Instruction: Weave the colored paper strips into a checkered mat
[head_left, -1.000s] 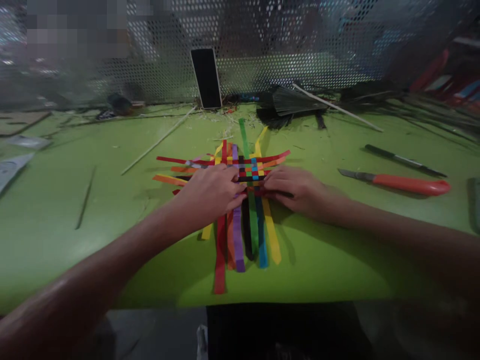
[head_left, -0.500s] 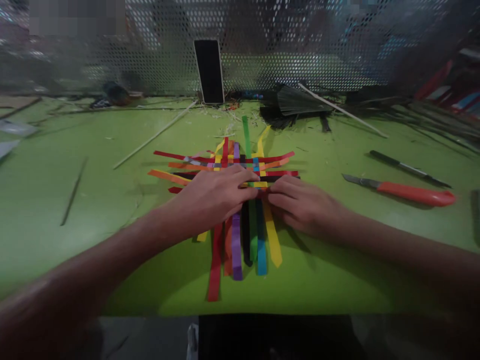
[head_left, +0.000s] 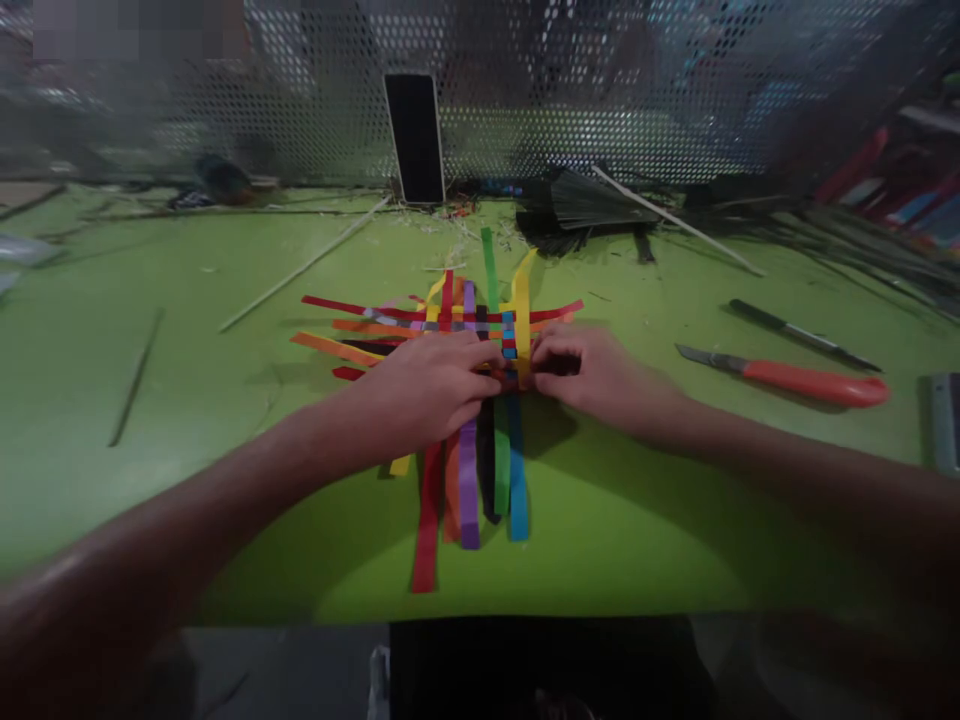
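Colourful flat strips cross over and under one another in a woven piece, their loose ends fanning out on all sides. My left hand (head_left: 442, 382) lies across the weave, palm down, fingers outstretched over its middle. At the right edge my right hand (head_left: 592, 370) has its thumb and fingers closed at the yellow strip (head_left: 523, 310), which lies on top of the crossing strips. Toward me hang the free ends of a red strip (head_left: 427, 530), a purple strip (head_left: 469, 490), a green strip (head_left: 502, 470) and a blue strip (head_left: 518, 480). My left hand hides part of the weave.
On the green table (head_left: 637, 540), a red-handled knife (head_left: 810, 382) and a thin black-handled tool (head_left: 802, 335) lie to the right. A phone (head_left: 415, 138) stands against the perforated metal panel (head_left: 315, 110). A thin stick (head_left: 307, 265) and a brush-like bundle (head_left: 592, 205) lie toward the back.
The yellow strip's lower end no longer hangs toward me; the strip now lies folded back over the weave. My right hand has shifted up slightly. My left hand stays on the weave.
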